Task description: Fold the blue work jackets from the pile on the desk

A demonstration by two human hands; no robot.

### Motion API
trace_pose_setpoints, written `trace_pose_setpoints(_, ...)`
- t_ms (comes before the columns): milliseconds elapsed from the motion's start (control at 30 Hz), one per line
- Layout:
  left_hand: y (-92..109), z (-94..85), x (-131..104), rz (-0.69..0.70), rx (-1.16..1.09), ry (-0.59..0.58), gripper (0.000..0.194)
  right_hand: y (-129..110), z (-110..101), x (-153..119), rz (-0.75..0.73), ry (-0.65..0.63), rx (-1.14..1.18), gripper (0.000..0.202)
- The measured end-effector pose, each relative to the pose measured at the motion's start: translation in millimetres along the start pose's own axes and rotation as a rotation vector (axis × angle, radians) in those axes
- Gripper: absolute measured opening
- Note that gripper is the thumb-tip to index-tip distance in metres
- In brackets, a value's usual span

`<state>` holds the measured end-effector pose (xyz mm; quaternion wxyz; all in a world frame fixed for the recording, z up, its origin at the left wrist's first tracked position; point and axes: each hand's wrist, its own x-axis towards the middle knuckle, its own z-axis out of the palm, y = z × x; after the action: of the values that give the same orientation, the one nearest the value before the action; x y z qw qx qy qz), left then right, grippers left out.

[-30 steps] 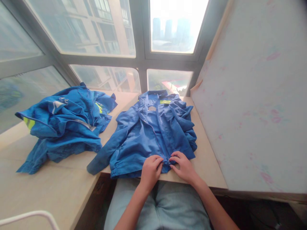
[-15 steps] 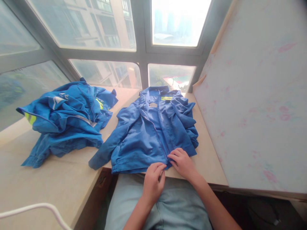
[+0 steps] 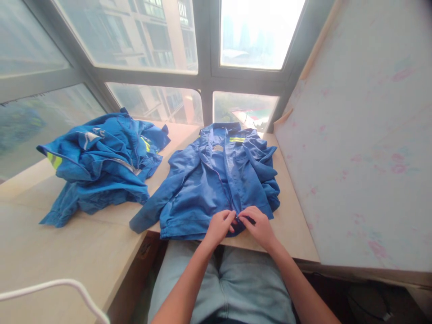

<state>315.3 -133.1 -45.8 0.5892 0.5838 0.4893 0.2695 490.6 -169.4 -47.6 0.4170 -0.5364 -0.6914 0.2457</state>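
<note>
A blue jacket (image 3: 192,193) with a yellow reflective stripe on its chest lies spread on the table, collar toward the window. Its front hangs partly open along the zipper. At the bottom hem, my left hand (image 3: 220,225) pinches the left front edge near the zipper's lower end. Close beside it, my right hand (image 3: 258,225) has thumb and forefinger closed on the other zipper edge. The fingertips nearly meet, and they hide the small zipper parts between them.
A second blue jacket (image 3: 104,166) lies crumpled on the left part of the pale tabletop (image 3: 81,252). A white cable (image 3: 64,282) curves across the lower left corner. Window frames (image 3: 202,54) rise behind, and a floral-patterned panel (image 3: 357,135) stands on the right.
My left hand has moved up and slightly right, onto the zipper's lower end beside my right hand. The view has shifted slightly; both jackets stay in place.
</note>
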Motion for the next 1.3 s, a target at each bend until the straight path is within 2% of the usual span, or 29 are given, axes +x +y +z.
trace_pose_setpoints(67, 1.7, 4.7, 12.7, -0.086, -0.173, -0.047, 0.040, -4.0, -1.6, 0.4, -0.004, 0.021, 0.016, 0.018)
trace_pose_setpoints(167, 0.8, 12.1, 20.8, -0.110, -0.251, -0.032, 0.036, -5.3, -2.2, -1.0, 0.027, 0.085, 0.062, 0.016)
trace_pose_setpoints(367, 1.8, 17.8, 16.1, -0.165, -0.362, 0.034, 0.031, 0.3, -1.0, -4.7, 0.083, 0.073, 0.132, 0.015)
trace_pose_setpoints(467, 4.3, 18.7, 13.2, -0.194, -0.426, 0.046, 0.033, 2.9, 0.1, -5.7, 0.087, 0.117, 0.124, 0.013)
trace_pose_setpoints(667, 5.9, 22.6, 8.4, -0.232, -0.545, 0.032, 0.037, 2.5, -1.7, -5.9, -0.096, 0.132, 0.089, 0.018)
trace_pose_setpoints(767, 5.6, 25.9, 7.2, -0.230, -0.577, 0.035, 0.038, 0.3, -2.6, -7.1, -0.133, 0.154, 0.083, 0.016)
trace_pose_setpoints(900, 4.7, 26.4, 4.7, -0.144, -0.437, 0.063, 0.031, 1.0, -1.4, -10.3, -0.124, 0.191, 0.045, 0.013)
trace_pose_setpoints(967, 3.5, 21.0, -0.2, -0.021, -0.220, 0.106, 0.023, 4.0, 0.3, -12.5, -0.104, 0.209, 0.016, 0.012)
trace_pose_setpoints(1067, -0.4, 7.9, -14.6, 0.230, 0.221, 0.226, 0.014, 10.6, 3.6, -16.3, -0.086, 0.202, -0.030, 0.011)
trace_pose_setpoints(1133, -4.7, 1.4, -27.0, 0.305, 0.348, 0.258, 0.012, 15.0, 5.4, -18.5, -0.098, 0.172, -0.058, 0.011)
trace_pose_setpoints(1200, -9.5, 0.7, -39.7, 0.227, 0.236, 0.215, 0.013, 18.5, 6.6, -19.8, -0.118, 0.138, -0.080, 0.011)
trace_pose_setpoints(1300, -14.8, 9.1, -56.7, -0.130, -0.278, 0.133, 0.018, 21.8, 7.8, -20.1, -0.133, 0.097, -0.093, 0.010)
